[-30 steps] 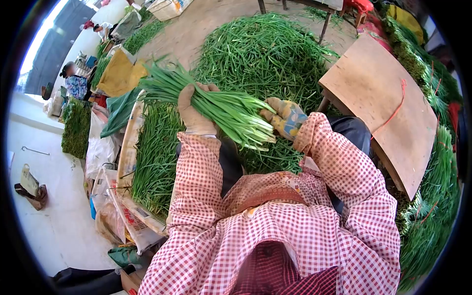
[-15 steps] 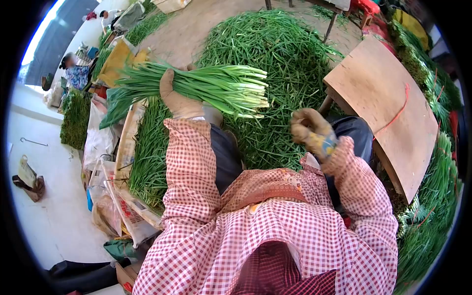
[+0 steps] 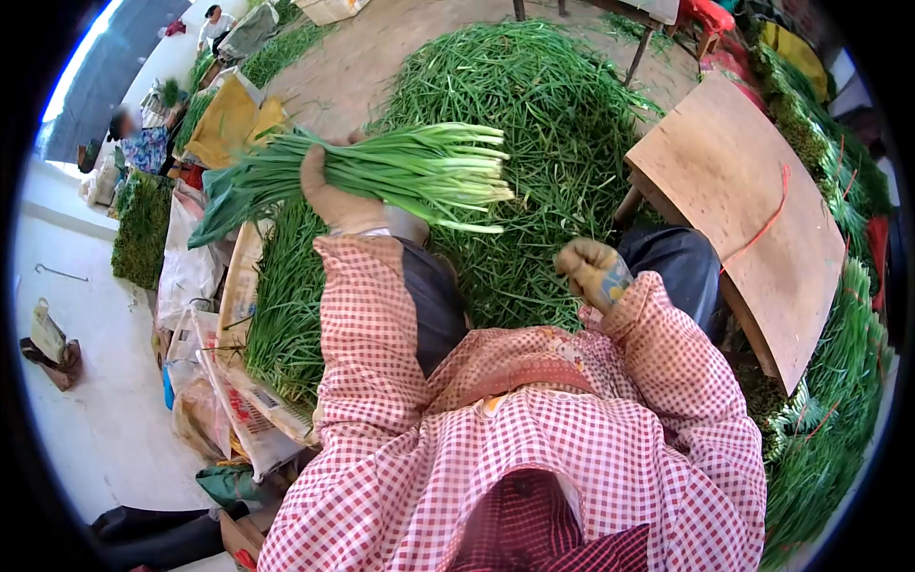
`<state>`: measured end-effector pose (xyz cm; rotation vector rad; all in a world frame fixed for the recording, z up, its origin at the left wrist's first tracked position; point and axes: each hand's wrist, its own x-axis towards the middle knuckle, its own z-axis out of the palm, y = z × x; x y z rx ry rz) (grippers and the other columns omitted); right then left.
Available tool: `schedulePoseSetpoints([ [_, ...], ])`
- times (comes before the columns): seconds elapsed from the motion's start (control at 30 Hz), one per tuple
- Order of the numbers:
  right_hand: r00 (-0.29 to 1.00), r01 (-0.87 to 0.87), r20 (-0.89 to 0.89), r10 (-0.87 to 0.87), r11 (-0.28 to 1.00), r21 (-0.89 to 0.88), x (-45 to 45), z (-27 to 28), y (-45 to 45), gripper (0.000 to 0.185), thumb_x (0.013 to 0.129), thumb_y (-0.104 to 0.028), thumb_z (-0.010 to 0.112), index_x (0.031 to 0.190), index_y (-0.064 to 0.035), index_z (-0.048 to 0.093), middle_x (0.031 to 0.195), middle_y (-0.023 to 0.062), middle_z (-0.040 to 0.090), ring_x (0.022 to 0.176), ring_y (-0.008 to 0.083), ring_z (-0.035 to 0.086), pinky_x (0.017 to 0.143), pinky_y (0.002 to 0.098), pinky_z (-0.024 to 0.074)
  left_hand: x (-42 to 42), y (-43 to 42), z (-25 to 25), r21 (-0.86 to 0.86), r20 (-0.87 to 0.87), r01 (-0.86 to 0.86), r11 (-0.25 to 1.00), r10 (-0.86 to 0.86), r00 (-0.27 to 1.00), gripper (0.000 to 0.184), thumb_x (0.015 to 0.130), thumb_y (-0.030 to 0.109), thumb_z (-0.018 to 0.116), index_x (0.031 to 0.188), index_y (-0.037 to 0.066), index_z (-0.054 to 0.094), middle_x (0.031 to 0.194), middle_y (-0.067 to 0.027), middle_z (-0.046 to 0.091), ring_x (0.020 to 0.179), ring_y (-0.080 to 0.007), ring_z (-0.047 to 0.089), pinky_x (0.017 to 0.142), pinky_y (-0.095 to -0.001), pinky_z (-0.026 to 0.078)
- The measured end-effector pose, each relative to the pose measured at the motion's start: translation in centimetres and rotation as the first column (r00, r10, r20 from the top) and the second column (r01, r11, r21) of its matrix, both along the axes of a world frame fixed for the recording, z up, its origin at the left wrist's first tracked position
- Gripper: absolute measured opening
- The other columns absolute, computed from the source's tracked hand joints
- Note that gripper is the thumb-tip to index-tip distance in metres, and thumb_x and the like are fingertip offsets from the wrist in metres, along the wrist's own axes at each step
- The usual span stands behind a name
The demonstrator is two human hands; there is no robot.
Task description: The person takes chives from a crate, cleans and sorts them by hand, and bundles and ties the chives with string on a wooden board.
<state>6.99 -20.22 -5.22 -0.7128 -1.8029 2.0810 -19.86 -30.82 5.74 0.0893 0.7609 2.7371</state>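
Note:
My left hand (image 3: 329,195), in a tan glove, is wrapped round a bunch of garlic chives (image 3: 419,170). The bunch lies level, its pale cut ends to the right and its green leaf tips to the left. My right hand (image 3: 589,267), also gloved, is curled closed in front of my right knee, apart from the bunch. Whatever its fingers may hold is hidden. Beneath and beyond both hands spreads a large heap of loose chives (image 3: 519,91).
A wooden board (image 3: 743,200) with a red tie (image 3: 783,205) across it stands at my right. Beyond it lie tied chives (image 3: 829,381). More chives (image 3: 286,315) and plastic bags (image 3: 195,238) are on my left. Two people (image 3: 145,148) sit at the far left.
My left hand and the bunch have shifted slightly left. My right hand has moved a little left and lower, with its fingers curled tighter.

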Motion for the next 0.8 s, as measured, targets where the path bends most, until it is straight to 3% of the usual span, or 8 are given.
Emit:
schedulePoseSetpoints([
  [0.13, 0.999, -0.011, 0.051, 0.012, 1.000, -0.025, 0.3, 1.5, 0.0, 0.034, 0.086, -0.040, 0.067, 0.095, -0.0070, 0.062, 0.065, -0.0029, 0.055, 0.051, 0.0039, 0.046, 0.042, 0.0208, 0.0340, -2.1, -1.2, -0.5, -0.057, -0.111, -0.002, 0.998, -0.004, 0.994, 0.019, 0.075, 0.023, 0.065, 0.080, 0.007, 0.055, 0.071, -0.0066, 0.057, 0.077, -0.0253, 0.056, 0.075, -0.0415, 0.049],
  [0.2, 0.996, 0.054, -0.067, -0.057, 0.997, -0.046, -2.8, 5.0, -0.7, 0.039, 0.083, -0.040, 0.070, 0.098, -0.0052, 0.062, 0.071, -0.0023, 0.057, 0.052, 0.0043, 0.047, 0.044, 0.0204, 0.0354, -1.6, -0.8, -1.1, 0.010, -0.177, 0.108, 0.994, -0.104, 0.979, 0.019, 0.075, 0.023, 0.065, 0.080, 0.008, 0.055, 0.072, -0.0067, 0.057, 0.077, -0.0250, 0.055, 0.075, -0.0415, 0.049],
  [0.3, 0.985, 0.079, -0.109, -0.130, 0.922, -0.379, -6.1, 6.1, -2.1, 0.033, 0.081, -0.032, 0.074, 0.103, -0.0089, 0.064, 0.074, -0.0023, 0.060, 0.052, 0.0049, 0.050, 0.043, 0.0197, 0.0365, -0.9, 0.1, -2.0, 0.001, -0.170, 0.010, 1.000, -0.009, 0.985, 0.020, 0.081, 0.025, 0.059, 0.086, 0.006, 0.057, 0.078, -0.0084, 0.059, 0.081, -0.0289, 0.058, 0.078, -0.0460, 0.051],
  [0.43, 0.963, 0.138, -0.129, -0.235, 0.846, -0.514, -7.0, 4.6, -2.8, 0.020, 0.083, -0.022, 0.072, 0.099, -0.0112, 0.066, 0.076, 0.0009, 0.064, 0.052, 0.0064, 0.053, 0.042, 0.0200, 0.0389, 1.0, -0.2, -2.3, 0.059, -0.037, 0.055, 0.997, -0.053, 0.998, 0.019, 0.080, 0.026, 0.060, 0.084, 0.008, 0.057, 0.076, -0.0074, 0.058, 0.080, -0.0290, 0.058, 0.076, -0.0459, 0.051],
  [0.57, 0.945, 0.169, -0.109, -0.307, 0.748, -0.641, -6.9, 3.1, -3.4, 0.016, 0.085, -0.018, 0.069, 0.097, -0.0077, 0.065, 0.080, 0.0040, 0.067, 0.052, 0.0086, 0.057, 0.041, 0.0211, 0.0415, 0.2, -0.3, -3.8, 0.050, -0.145, 0.132, 0.990, -0.124, 0.982, 0.018, 0.081, 0.025, 0.059, 0.082, 0.008, 0.056, 0.074, -0.0073, 0.056, 0.078, -0.0283, 0.057, 0.072, -0.0454, 0.052],
  [0.67, 0.991, 0.120, 0.008, -0.131, 0.880, -0.460, -6.1, 3.2, -3.3, 0.017, 0.085, -0.020, 0.069, 0.095, -0.0074, 0.065, 0.076, 0.0028, 0.067, 0.051, 0.0084, 0.057, 0.041, 0.0214, 0.0424, 0.7, -0.5, -3.4, 0.028, -0.162, 0.136, 0.990, -0.130, 0.978, 0.020, 0.083, 0.026, 0.056, 0.081, 0.007, 0.055, 0.073, -0.0072, 0.055, 0.077, -0.0279, 0.057, 0.070, -0.0443, 0.051],
  [0.73, 0.991, 0.131, 0.023, -0.132, 0.920, -0.369, -5.8, 3.4, -3.8, 0.015, 0.086, -0.023, 0.069, 0.090, -0.0086, 0.065, 0.070, -0.0001, 0.065, 0.050, 0.0068, 0.055, 0.042, 0.0206, 0.0418, 0.8, -0.8, -2.3, -0.031, -0.138, 0.099, 0.995, -0.103, 0.985, 0.021, 0.083, 0.027, 0.054, 0.080, 0.006, 0.055, 0.072, -0.0072, 0.055, 0.077, -0.0276, 0.056, 0.070, -0.0435, 0.051],
  [0.8, 0.995, 0.087, -0.017, -0.099, 0.935, -0.344, -5.0, 3.1, -3.3, 0.016, 0.087, -0.026, 0.067, 0.087, -0.0096, 0.064, 0.069, -0.0020, 0.063, 0.050, 0.0053, 0.054, 0.042, 0.0194, 0.0406, 0.4, -1.0, -1.6, -0.063, 0.005, -0.019, 0.998, 0.020, 1.000, 0.024, 0.085, 0.028, 0.051, 0.082, 0.005, 0.055, 0.075, -0.0078, 0.057, 0.077, -0.0278, 0.057, 0.070, -0.0437, 0.051],
])
